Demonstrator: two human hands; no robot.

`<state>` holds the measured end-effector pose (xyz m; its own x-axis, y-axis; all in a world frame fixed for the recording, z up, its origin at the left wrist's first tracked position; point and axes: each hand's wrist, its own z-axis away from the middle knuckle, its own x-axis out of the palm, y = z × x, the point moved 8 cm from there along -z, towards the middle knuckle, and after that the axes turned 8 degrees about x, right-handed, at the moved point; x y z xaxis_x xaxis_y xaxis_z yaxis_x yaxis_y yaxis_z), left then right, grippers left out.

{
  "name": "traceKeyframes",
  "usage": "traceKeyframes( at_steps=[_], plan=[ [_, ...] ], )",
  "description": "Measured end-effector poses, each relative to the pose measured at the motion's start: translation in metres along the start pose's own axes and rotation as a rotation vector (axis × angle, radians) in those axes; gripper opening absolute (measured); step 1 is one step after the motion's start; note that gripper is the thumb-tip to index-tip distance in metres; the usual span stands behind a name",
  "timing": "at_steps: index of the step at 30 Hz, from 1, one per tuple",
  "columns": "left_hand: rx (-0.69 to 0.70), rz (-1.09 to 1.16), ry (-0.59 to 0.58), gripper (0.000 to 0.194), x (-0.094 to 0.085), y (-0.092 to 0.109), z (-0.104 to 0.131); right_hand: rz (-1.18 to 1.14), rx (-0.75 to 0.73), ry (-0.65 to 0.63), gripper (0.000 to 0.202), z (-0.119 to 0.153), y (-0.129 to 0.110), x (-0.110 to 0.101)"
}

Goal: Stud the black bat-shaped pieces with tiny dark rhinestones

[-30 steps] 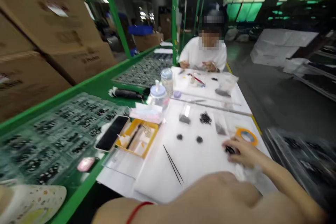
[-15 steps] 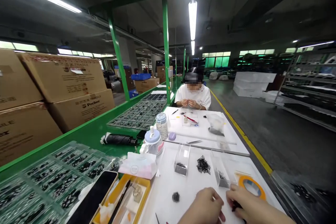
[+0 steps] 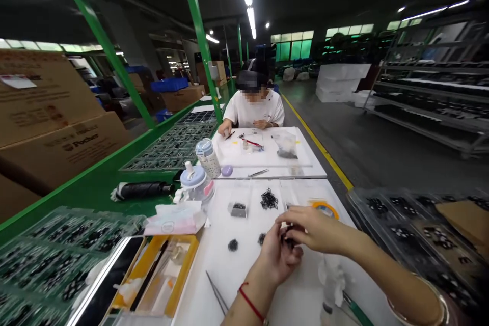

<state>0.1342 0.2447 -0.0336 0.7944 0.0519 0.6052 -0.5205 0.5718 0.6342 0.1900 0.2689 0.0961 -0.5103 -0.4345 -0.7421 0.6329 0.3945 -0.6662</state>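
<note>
My left hand [image 3: 280,254] is turned palm up over the white work surface [image 3: 206,249], its fingers curled around small black parts [image 3: 290,237]. From the right, my right hand [image 3: 311,226] reaches over it, fingers bent onto the same dark parts. Their exact shape is mostly hidden by the fingers. Just beyond my hands lies a heap of thin black pieces [image 3: 269,198]. A small dark pile [image 3: 233,245] sits to the left, and another [image 3: 262,239] is right beside my left hand. Tweezers [image 3: 217,293] rest left of my left wrist.
Clear boxes [image 3: 239,206], orange tape [image 3: 326,210] and a green-handled tool [image 3: 357,309] lie around my hands. At left are a yellow tray [image 3: 182,275], a lidded cup [image 3: 193,178] and compartment trays [image 3: 49,254]. A co-worker [image 3: 252,107] sits opposite.
My hands have come together, the right now over the left, and stand higher in view. The view has shifted. The co-worker's hands have parted, one reaching to the table.
</note>
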Motion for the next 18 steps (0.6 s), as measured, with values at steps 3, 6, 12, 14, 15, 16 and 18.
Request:
traceKeyframes(
  at_steps=[3,6,12,14,15,16,18],
  plan=[
    [-0.05,0.098,-0.045,0.026,-0.001,0.006,0.01,-0.034,-0.009,0.08,0.036,0.005,-0.002,-0.012],
    [-0.028,0.16,-0.045,0.023,-0.013,0.019,0.023,-0.054,0.061,0.178,0.033,0.016,0.023,-0.023],
    [-0.016,0.229,0.057,0.022,-0.043,0.029,0.055,0.11,0.157,0.088,0.03,0.018,0.065,0.02],
    [-0.035,0.245,0.076,0.021,-0.046,0.024,0.068,0.23,0.154,0.081,0.029,0.01,0.063,0.042],
    [-0.036,0.255,0.084,0.021,-0.047,0.022,0.076,0.301,0.161,0.086,0.031,0.005,0.061,0.051],
    [-0.031,0.266,0.093,0.021,-0.048,0.021,0.084,0.378,0.176,0.096,0.033,-0.002,0.059,0.06],
    [-0.001,0.287,0.122,0.021,-0.049,0.02,0.101,0.531,0.191,0.115,0.036,-0.017,0.052,0.073]
  ],
)
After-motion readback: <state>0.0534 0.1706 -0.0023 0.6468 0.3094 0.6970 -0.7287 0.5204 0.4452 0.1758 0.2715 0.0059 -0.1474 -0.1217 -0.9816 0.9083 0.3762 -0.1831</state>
